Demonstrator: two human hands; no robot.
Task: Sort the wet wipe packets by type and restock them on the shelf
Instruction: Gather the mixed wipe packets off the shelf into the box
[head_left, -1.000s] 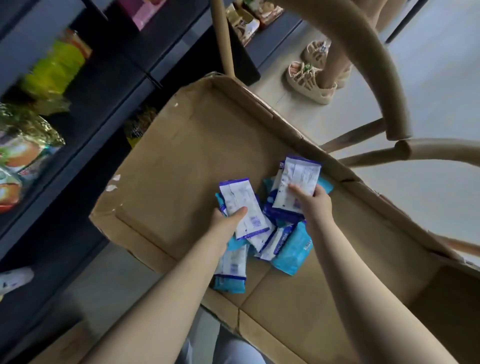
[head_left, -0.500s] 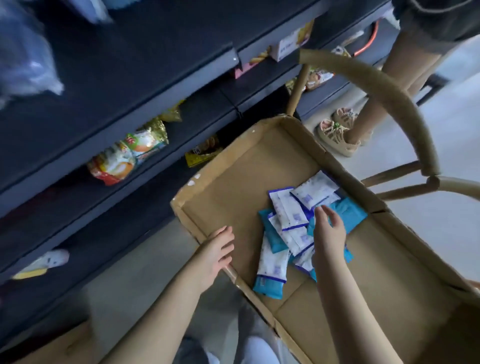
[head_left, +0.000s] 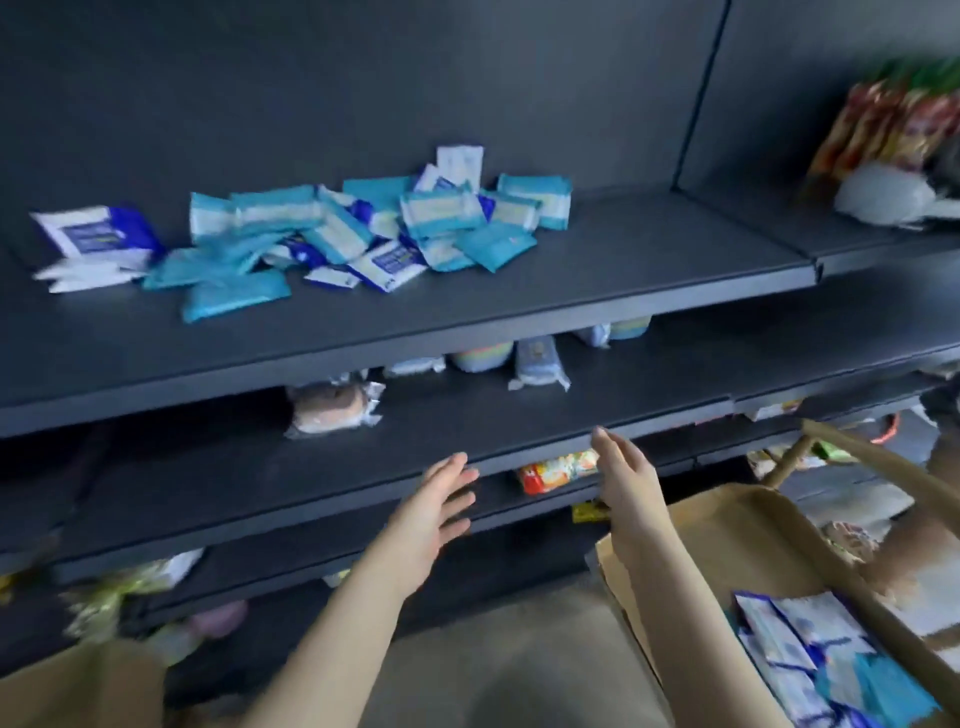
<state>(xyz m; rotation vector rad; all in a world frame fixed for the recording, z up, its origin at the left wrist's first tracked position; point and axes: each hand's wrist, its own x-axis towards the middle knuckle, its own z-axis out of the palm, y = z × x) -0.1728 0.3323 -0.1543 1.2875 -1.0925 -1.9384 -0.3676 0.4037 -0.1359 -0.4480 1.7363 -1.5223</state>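
A mixed heap of teal and white-and-blue wet wipe packets (head_left: 332, 234) lies on the upper dark shelf (head_left: 519, 306). A few white-and-blue packets (head_left: 93, 241) sit apart at its left end. More packets of both kinds (head_left: 810, 654) lie in the cardboard box (head_left: 639, 587) at lower right. My left hand (head_left: 436, 506) is raised in front of the lower shelf edge, fingers straight and spread, holding nothing. My right hand (head_left: 621, 473) is raised beside it, fingers straight and together, also empty. Both hands are well below the packet heap.
The middle shelf (head_left: 467, 421) holds several wrapped goods, among them a brownish pack (head_left: 332, 408) and a pale pack (head_left: 537, 364). Snack bags (head_left: 893, 119) stand at upper right. A wooden chair back (head_left: 893, 457) rises behind the box. Lower shelves hold more snacks (head_left: 558, 467).
Both hands let go of the packets in the box and rose toward the shelves. My view swung up from the box to the shelf with the packet heap.
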